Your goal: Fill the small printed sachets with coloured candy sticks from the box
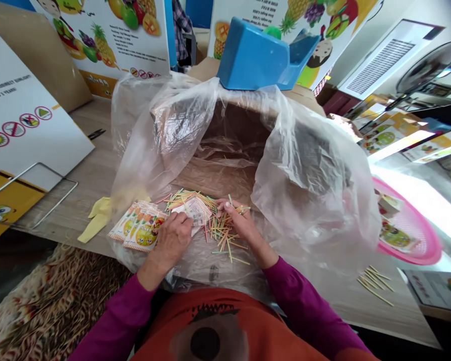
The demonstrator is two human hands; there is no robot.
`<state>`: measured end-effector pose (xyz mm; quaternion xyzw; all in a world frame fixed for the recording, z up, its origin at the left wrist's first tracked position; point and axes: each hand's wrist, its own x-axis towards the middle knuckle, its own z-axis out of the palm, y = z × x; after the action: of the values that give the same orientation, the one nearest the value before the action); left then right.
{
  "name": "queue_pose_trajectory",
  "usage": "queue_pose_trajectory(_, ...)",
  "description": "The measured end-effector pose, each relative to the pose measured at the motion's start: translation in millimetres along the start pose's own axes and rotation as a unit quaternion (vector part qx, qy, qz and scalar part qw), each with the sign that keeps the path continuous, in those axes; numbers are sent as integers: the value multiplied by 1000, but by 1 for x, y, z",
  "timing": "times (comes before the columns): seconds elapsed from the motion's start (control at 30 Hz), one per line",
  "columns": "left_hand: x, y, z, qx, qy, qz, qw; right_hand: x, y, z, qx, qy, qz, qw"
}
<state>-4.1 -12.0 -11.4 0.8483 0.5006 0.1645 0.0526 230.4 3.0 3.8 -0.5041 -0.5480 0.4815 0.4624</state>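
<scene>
My left hand (pixel 176 234) is closed on a small printed packet (pixel 198 210), its whitish side facing up. Close by on the left lie several yellow and orange packets (pixel 145 231), overlapping each other. A loose heap of thin, pastel-coloured candy sticks (pixel 225 233) spreads around and under the packet. At the heap's right side, my right hand (pixel 241 220) has its fingers bent together around a few of the sticks. How many sticks it holds, I cannot make out.
A box lined with clear plastic (pixel 308 165) opens toward me, with a blue tape dispenser (pixel 253 55) on top. At the right are a pink basket (pixel 432 245) with packets and some loose sticks (pixel 376 283). A yellow glove-like piece (pixel 96 218) and wire stand (pixel 62 200) lie left.
</scene>
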Motion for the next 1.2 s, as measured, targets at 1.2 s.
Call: queue_pose_trajectory(1.2,2,-16,-6,-161,177,27,971,68,-11,0,100,90,-53,990)
